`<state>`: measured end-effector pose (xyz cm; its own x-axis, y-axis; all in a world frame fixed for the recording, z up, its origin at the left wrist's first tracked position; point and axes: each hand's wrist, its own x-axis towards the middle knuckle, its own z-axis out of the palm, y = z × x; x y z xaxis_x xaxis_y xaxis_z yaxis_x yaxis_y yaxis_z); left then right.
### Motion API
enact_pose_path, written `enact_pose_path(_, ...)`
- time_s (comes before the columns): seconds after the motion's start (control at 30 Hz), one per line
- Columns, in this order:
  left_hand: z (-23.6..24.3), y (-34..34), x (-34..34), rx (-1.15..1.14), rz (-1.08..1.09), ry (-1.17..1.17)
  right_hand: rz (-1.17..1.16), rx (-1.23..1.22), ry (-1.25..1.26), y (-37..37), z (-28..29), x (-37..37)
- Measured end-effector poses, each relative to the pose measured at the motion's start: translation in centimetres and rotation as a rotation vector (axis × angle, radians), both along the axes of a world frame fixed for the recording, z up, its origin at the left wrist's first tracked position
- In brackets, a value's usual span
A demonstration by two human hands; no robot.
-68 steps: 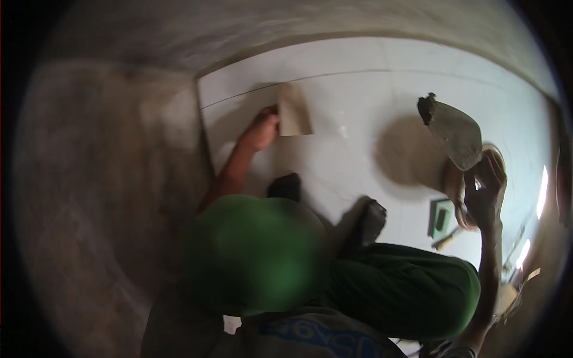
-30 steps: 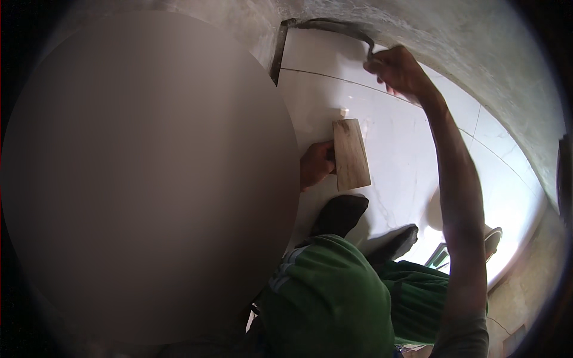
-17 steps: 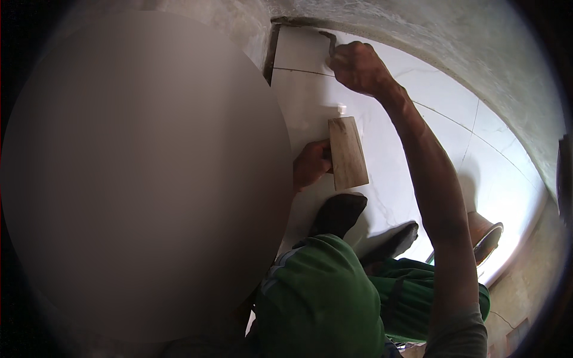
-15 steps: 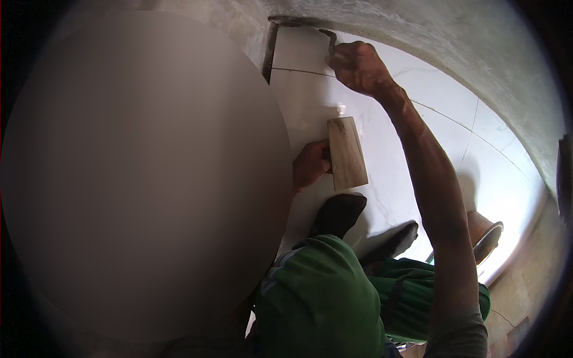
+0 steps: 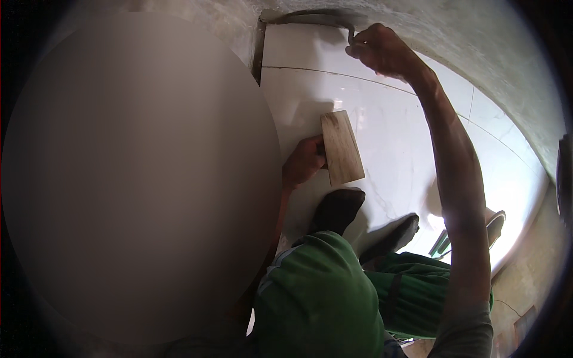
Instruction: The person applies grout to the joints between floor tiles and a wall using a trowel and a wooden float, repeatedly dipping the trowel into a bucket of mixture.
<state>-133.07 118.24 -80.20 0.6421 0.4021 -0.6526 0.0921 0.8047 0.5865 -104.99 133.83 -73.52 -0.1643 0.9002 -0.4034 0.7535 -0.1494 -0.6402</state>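
My right hand (image 5: 382, 52) is closed on the handle of a trowel (image 5: 350, 34) with a bent dark neck. Its long blade seems to lie along the foot of the wall at the far corner, though shadow there blurs its outline. Lower and to the left, my left hand (image 5: 304, 160) grips a small rectangular wooden board (image 5: 342, 148) at its left side, above the floor. The board is pale with grey-brown smears, and the fingers are partly hidden behind it.
White tiles with thin dark joints cover the floor (image 5: 388, 131). A rough grey wall (image 5: 477, 42) curves round the far and right sides. A bucket (image 5: 495, 227) stands at the right, partly behind my right forearm. My dark-shod feet are below the board. A blurred grey disc hides the left.
My right hand has moved right and slightly farther along the wall with the trowel. The board in my left hand has shifted slightly left and away from me.
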Motion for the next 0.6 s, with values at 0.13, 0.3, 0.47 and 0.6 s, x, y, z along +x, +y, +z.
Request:
enact_pose_path(0.13,-0.1,-0.1,0.3,0.014,-0.005,-0.007,0.158,0.262,0.536,-2.1,-3.1,2.5)
enact_pose_path(0.3,-0.5,-0.2,0.4,0.030,-0.020,0.021,0.527,0.636,-0.330,-0.7,-4.2,-0.7)
enact_pose_path(0.47,-1.0,-0.5,-0.3,0.004,-0.022,0.002,0.363,0.592,-0.140,-1.1,-3.5,-2.2)
enact_pose_path(0.6,0.2,0.3,0.2,0.005,-0.013,0.003,0.406,0.739,-0.114,-2.0,-2.6,-2.2)
